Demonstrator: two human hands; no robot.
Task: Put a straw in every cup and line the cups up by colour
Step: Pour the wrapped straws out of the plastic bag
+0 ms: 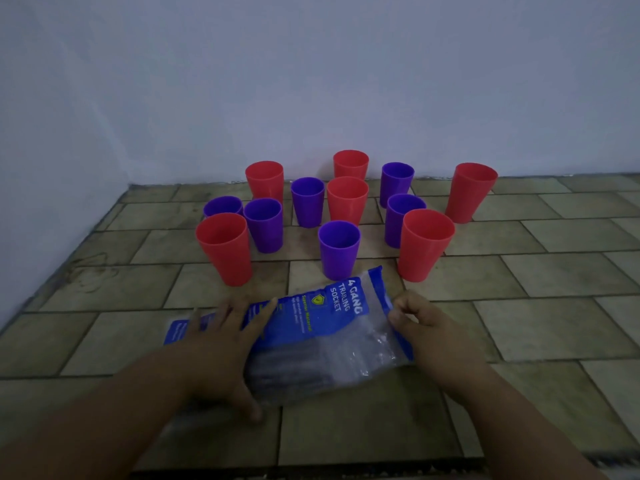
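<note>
The red cups (pixel 223 247) and purple cups (pixel 339 249) stand upright, mixed in a loose cluster on the tiled floor (pixel 519 289) close to the far wall (pixel 311 81), with bare tiles to the right and left of them. Just near of the cluster lies a clear plastic bag (pixel 332 327) with a blue label and a dark bundle inside, too dim to name. The left hand (pixel 214 351) presses flat on its left end, fingers spread, while the right hand (pixel 412 320) pinches its right edge with curled fingers.

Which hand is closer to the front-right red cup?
Right. The right hand pinches the bag edge close in front of that red cup; the left hand lies flat on the bag, farther left.
</note>
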